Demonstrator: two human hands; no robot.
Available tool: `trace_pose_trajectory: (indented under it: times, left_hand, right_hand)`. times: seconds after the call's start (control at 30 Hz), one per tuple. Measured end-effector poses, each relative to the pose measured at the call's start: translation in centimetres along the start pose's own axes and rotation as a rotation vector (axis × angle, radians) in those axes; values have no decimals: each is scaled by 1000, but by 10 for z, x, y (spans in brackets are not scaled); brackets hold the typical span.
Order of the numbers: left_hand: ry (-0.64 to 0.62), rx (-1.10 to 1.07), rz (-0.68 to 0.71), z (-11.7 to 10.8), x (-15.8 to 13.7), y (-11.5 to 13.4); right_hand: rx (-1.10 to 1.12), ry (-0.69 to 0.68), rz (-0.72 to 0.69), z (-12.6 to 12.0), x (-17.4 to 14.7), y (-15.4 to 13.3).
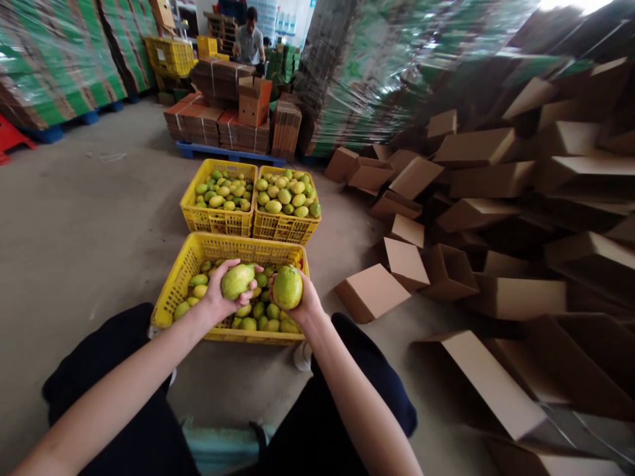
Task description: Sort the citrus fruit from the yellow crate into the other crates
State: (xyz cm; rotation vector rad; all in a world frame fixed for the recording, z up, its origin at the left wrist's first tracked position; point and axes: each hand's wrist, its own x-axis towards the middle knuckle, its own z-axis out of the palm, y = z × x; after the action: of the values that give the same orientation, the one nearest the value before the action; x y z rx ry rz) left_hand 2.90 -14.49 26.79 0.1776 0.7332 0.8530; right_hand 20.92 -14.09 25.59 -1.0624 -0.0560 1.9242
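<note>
Held in my left hand (pixel 221 297) is a yellow-green lemon-like fruit (pixel 237 282), with my fingers wrapped around its underside. My right hand (pixel 308 303) grips a second, greener fruit (pixel 288 287) with its end tilted up. Both hands are over the near yellow crate (pixel 229 246), apart from each other. Many loose green and yellow fruits (pixel 258 320) lie in that crate, partly hidden by my hands. Just beyond stand two more yellow crates, the left one (pixel 217 223) and the right one (pixel 285 228), both filled with similar fruit.
Open cardboard boxes (pixel 483 145) are heaped along the right side. Behind the crates, flattened cartons (pixel 198 125) rest on a blue pallet (pixel 233 155). Wrapped green stacks (pixel 54 66) stand at the back left. A person (pixel 250 41) is in the background.
</note>
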Motion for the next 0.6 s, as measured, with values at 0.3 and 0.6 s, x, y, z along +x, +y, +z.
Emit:
trace_pose_trajectory:
  times: [0.3, 0.6]
  left_hand:
    - [246, -91, 92, 13, 14, -11]
    - [230, -182, 52, 20, 16, 3]
  right_hand:
    - [159, 162, -96, 11, 4, -3]
    - [129, 6, -209, 8, -7, -7]
